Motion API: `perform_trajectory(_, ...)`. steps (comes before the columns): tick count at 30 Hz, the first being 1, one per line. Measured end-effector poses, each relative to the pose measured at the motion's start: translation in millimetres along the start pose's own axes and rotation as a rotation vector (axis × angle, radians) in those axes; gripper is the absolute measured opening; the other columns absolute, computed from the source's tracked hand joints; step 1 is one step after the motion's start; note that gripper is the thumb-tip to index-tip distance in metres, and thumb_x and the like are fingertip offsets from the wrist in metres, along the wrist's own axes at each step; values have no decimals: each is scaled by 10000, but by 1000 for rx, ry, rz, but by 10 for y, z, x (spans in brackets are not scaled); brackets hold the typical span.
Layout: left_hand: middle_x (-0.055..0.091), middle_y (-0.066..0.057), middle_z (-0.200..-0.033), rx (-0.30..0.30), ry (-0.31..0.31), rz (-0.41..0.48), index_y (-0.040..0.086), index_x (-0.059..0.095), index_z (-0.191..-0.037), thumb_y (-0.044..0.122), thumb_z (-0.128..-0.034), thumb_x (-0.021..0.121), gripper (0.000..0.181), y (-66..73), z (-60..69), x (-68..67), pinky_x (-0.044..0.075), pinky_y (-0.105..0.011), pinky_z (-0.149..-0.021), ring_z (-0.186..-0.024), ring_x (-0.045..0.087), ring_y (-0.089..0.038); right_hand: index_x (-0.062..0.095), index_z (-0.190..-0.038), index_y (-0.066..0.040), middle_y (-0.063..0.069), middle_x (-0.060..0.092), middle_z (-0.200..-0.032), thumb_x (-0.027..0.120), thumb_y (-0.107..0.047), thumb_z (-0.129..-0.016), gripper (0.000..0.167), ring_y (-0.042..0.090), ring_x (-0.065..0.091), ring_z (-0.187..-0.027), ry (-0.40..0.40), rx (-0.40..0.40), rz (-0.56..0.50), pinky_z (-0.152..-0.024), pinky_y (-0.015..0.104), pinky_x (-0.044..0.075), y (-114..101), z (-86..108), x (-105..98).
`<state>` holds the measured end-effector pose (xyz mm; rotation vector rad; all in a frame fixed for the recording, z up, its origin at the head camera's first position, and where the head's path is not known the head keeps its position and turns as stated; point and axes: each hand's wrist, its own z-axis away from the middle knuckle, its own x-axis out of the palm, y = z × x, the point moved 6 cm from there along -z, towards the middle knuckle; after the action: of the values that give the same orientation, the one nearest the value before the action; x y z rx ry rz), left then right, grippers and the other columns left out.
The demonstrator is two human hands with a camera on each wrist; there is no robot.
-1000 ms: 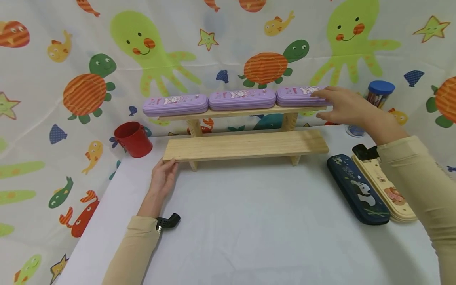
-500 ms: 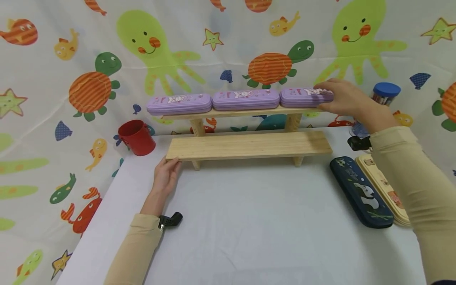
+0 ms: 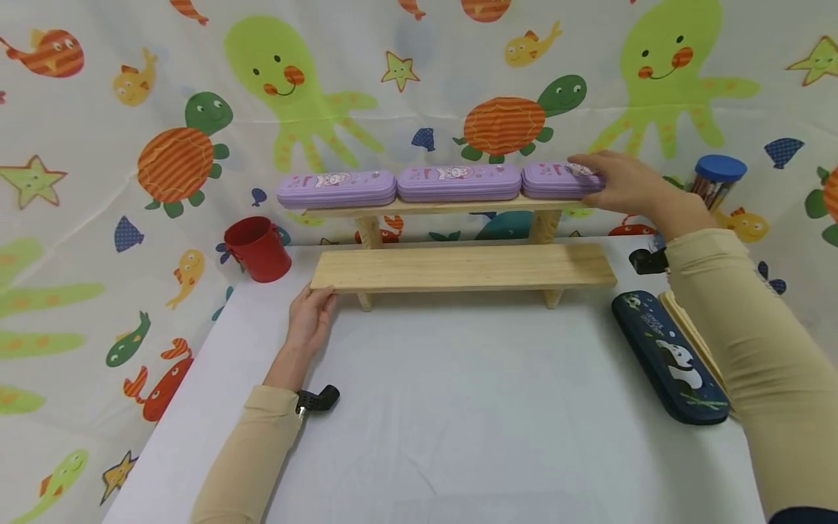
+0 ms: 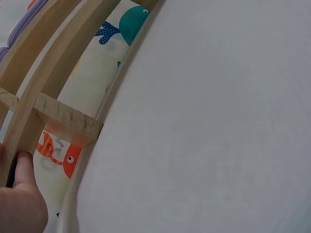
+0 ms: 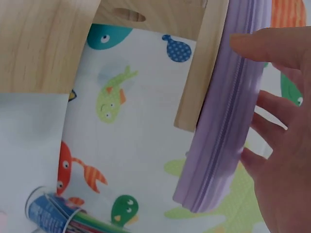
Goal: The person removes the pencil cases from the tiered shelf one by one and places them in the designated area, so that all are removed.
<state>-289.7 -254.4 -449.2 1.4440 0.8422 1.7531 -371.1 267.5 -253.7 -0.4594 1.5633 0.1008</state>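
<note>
- The long purple zip case sits on the top right end of the pale wooden shelf.
- Right hand: thumb and fingers pinch that case.
- Left hand: fingers grip the shelf's lower left corner.
- Round red cup: left of the shelf.

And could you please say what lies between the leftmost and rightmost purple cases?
A third purple case lies there; the head view shows it.

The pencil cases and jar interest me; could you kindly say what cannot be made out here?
Head view: most of the cream case, hidden by the right sleeve.
Head view: part of the top of the rightmost purple case, hidden by the right hand.
Head view: the jar, its contents too small to count.
</note>
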Motion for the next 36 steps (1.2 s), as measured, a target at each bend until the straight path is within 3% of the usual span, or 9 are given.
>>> perform_trajectory(6, 281, -66, -1636, -6, 12, 1, 122, 224, -1583, -4, -1011, 494, 645, -25, -28, 13, 411, -224, -1145, -1463, 372, -140, 344, -1535, -128, 284, 301, -1563, 607, -202, -883, 707, 528, 321, -1364, -36, 15, 40, -1079, 737, 336, -1, -45, 72)
perform_trajectory(19, 297, -52, -1629, -14, 26, 9, 141, 241, -1581, 28, -1003, 537, 660, -23, 2, -6, 421, -221, -1134, -1451, 392, -136, 439, -1463, -125, 311, 462, -1452, 598, -185, -842, 644, 534, 400, -1238, 7, -13, 134, -967, 697, 360, -44, -54, 0)
perform_trajectory(24, 270, -63, -1639, -8, 5, 0, 125, 219, -1585, 26, -1013, 515, 651, -27, -2, 6, 403, -222, -1146, -1465, 368, -141, 442, -1453, -120, 317, 482, -1425, 600, -204, -851, 628, 526, 421, -1210, 2, -14, 140, -958, 682, 369, -54, -24, -13)
perform_trajectory(32, 296, -62, -1629, -1, 0, -6, 126, 248, -1577, 38, -997, 556, 663, -27, -7, -7, 438, -210, -1116, -1453, 389, -144, 400, -1468, -128, 291, 429, -1393, 620, -223, -866, 648, 433, 465, -1122, -77, 51, 57, -909, 620, 468, -89, 70, -30)
perform_trajectory(36, 288, -67, -1632, 4, -3, -18, 119, 236, -1580, 30, -1008, 527, 648, -13, -15, 7, 437, -203, -1115, -1457, 382, -147, 404, -1449, -129, 274, 460, -1329, 636, -230, -858, 643, 412, 484, -1080, -93, 44, 75, -860, 578, 481, -108, 107, -61)
